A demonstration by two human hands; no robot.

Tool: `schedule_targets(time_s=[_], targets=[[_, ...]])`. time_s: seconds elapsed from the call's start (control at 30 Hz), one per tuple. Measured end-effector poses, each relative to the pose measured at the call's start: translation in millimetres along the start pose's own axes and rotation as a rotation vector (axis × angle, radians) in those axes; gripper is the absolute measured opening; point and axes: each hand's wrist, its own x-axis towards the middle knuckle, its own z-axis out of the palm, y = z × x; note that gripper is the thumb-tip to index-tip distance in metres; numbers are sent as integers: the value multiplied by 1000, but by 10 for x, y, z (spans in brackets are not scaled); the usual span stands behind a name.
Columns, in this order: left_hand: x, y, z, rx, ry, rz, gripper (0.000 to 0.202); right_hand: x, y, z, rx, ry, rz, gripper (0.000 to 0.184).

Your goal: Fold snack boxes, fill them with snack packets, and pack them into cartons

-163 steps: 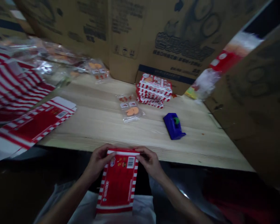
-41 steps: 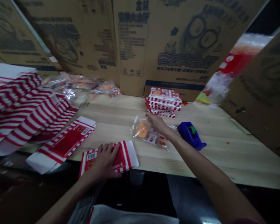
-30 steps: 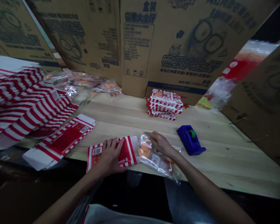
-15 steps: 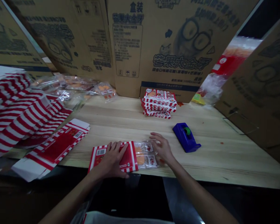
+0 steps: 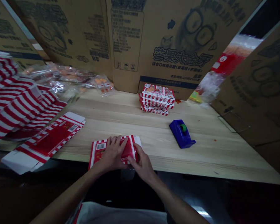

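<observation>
My left hand (image 5: 112, 154) lies with spread fingers on a flattish red-and-white striped carton (image 5: 98, 154) at the table's near edge. My right hand (image 5: 142, 164) grips the carton's right end, and its fingers cover part of the red face. A barcode shows at the carton's left end. The clear packet with orange pieces is not visible near my hands. I cannot tell whether it lies inside or under the carton.
A blue tape dispenser (image 5: 182, 133) stands right of my hands. Behind it is a stack of striped cartons (image 5: 156, 99). Flat striped carton blanks (image 5: 46, 140) and a striped pile (image 5: 16, 99) lie left, with clear packets (image 5: 100, 85) behind. Cardboard boxes (image 5: 165, 40) wall the wooden table (image 5: 200, 158).
My right hand has moved left from the clear packet onto the carton's right end. The packet no longer shows, and both hands now hold the carton.
</observation>
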Motion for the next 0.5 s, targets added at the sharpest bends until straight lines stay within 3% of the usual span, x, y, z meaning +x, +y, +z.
schedule_targets(time_s=[0.1, 0.23, 0.33, 0.43, 0.5], targets=[[-9, -11, -84, 3, 71, -63, 107, 70, -63, 81, 29, 52, -26, 52], [-55, 67, -264, -33, 257, -231, 112, -62, -149, -38, -37, 398, -165, 33], [-143, 279, -314, -83, 364, -280, 121, -214, -222, -2, 132, 359, -83, 39], [-289, 436, -242, -205, 374, -264, 124, -269, -250, 25, 316, 406, 7, 37], [-395, 436, -152, -371, 377, -269, 115, -275, -232, -32, 388, 407, 31, 34]])
